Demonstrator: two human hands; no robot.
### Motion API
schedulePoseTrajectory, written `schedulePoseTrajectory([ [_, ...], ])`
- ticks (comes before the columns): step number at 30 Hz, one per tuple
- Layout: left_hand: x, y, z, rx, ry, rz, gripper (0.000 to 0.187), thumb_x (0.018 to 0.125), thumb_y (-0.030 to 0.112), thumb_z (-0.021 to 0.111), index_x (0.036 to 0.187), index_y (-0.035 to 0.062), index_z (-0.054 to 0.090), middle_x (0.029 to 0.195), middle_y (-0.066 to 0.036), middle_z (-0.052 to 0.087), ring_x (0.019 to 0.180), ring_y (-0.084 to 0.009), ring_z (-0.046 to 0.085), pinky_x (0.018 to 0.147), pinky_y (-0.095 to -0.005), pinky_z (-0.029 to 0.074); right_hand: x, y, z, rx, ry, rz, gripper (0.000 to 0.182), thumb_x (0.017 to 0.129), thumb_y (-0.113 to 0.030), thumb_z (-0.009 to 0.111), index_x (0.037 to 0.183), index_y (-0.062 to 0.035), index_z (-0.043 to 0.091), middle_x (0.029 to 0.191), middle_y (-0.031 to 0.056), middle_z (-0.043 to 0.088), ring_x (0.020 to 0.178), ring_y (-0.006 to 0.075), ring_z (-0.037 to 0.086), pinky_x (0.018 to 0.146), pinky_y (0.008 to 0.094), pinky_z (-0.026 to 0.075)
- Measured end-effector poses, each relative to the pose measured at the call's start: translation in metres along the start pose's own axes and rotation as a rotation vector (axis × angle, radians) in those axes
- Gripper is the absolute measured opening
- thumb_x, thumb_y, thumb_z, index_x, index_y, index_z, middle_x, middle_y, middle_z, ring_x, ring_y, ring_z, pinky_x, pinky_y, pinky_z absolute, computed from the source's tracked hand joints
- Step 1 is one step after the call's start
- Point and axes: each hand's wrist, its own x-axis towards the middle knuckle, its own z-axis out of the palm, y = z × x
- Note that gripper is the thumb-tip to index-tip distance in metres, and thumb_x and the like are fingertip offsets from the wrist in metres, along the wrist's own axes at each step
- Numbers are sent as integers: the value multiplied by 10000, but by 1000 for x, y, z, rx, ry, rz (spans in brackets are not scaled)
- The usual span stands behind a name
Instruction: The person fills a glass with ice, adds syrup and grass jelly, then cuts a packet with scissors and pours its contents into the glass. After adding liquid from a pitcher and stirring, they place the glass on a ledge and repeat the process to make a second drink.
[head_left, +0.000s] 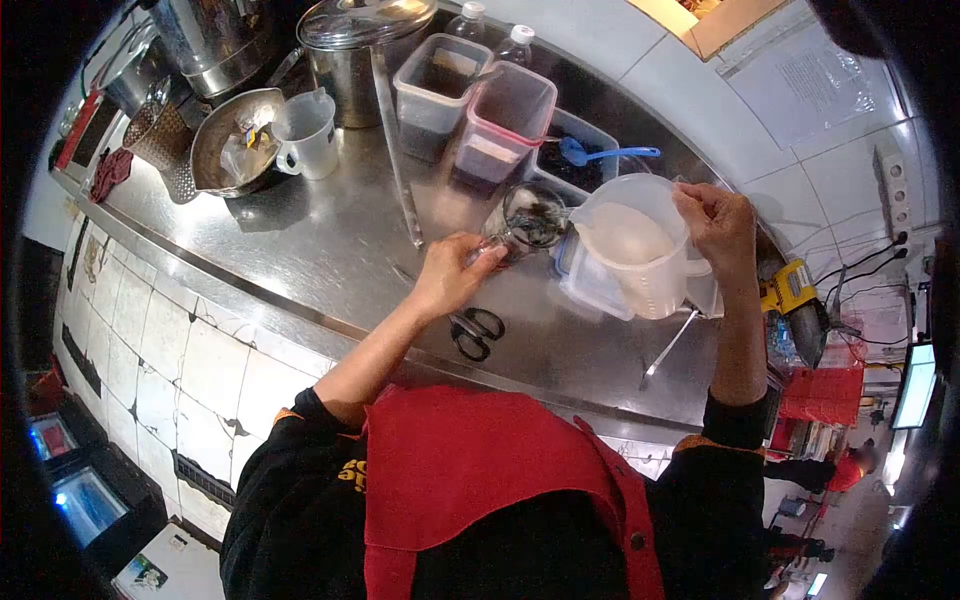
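— What do we have nearest us?

— Scissors (477,331) and a long spoon (668,349) lie on the steel desk (330,240). Just beyond, our left hand (450,275) has its fingers clamped on a small glass (527,218) with dark bits inside.

— And the other side?

— Our right hand (720,228) grips the rim of a translucent measuring jug (630,245) of white liquid, fingers closed on it, held beside the glass.

— So which step?

— We judge it's pouring; next we'd tip the jug's spout over the glass, steadily. Farther back stand tubs (505,120) and a lidded pot (360,45).

Red apron (480,470), black sleeves (290,500)
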Motion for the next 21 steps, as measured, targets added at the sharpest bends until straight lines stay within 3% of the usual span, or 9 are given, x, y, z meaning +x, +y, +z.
schedulePoseTrajectory([
  [21,-1,-2,0,-7,5,23,273,799,267,598,798,-4,629,740,-175,576,661,-286,575,614,-351,434,-2,-10,-9,-100,-28,-24,192,736,-185,614,822,-21,666,625,108,621,522,144,573,528,279,458],
])
